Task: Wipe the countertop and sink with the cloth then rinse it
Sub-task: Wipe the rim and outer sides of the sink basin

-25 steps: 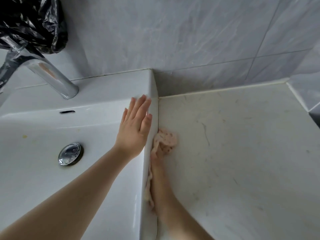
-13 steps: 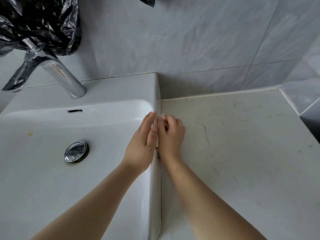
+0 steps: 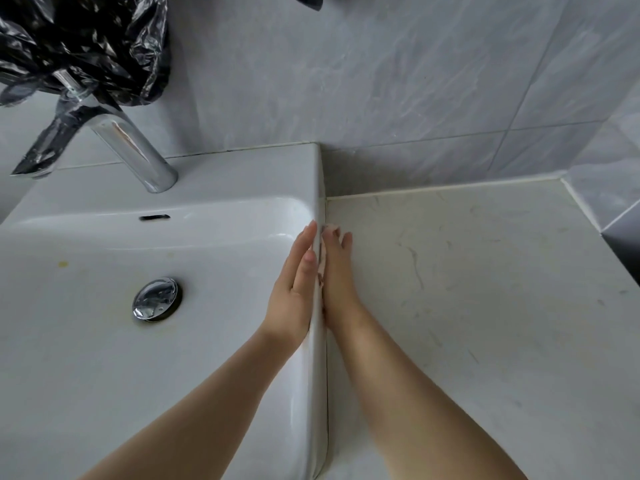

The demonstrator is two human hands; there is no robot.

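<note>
The cloth is a thin, pale pink scrap, mostly hidden, showing only as a narrow strip and a small tuft above the fingertips. It is pressed against the outer side wall of the sink, right where that wall meets the countertop. The right hand covers it with fingers stretched out almost flat, palm turned toward the sink wall, holding the cloth by pressing rather than by closing around it. The left hand lies flat and open on the inside slope of the basin, fingers together, its edge along the rounded rim just across from the right hand; it holds nothing. Only the thin rim separates the two hands.

The sink is glossy white ceramic, rectangular with softly rounded corners. A small yellowish spot sits on its left slope. In the basin floor is a round, domed chrome drain stopper, and a dark overflow slot is cut into the back wall. A smooth chrome faucet rises at a slant from the back ledge, its upper part wrapped in crinkled, shiny black plastic.

The countertop is matte, cream stone with faint grey veins and small marks. Behind it stand large grey marbled wall tiles with thin grout lines.
</note>
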